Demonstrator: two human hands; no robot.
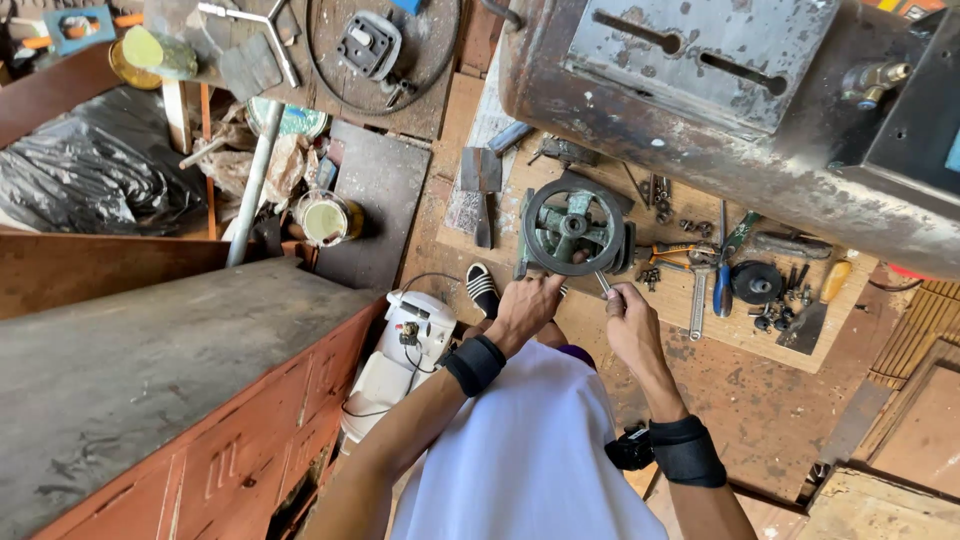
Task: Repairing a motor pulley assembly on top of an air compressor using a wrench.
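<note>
Grey-green cast metal forms the pulley wheel (573,227), a round rim with spokes meeting at a central hub. It stands on the wooden board (720,330) at 12 o'clock from your hands, its flat face turned up toward you; which way its axle runs beyond that cannot be told.

Your left hand (527,305) rests against the lower rim of the wheel at 7 o'clock, fingers curled on it. Your right hand (630,325) is closed around a thin metal rod (603,283) whose tip points up to the rim at 5 o'clock. Your hands are apart, each wearing a black wristband.

At 3 o'clock from the wheel lie a blue-handled screwdriver (722,290), an open-ended wrench (698,305), a black round part (755,281) and loose bolts. A rusted machine body (720,110) overhangs the board at 1 o'clock. At 9 o'clock stands a white appliance (400,360) beside an orange cabinet (250,450). A sandalled foot (483,289) sits just beside your left hand.
</note>
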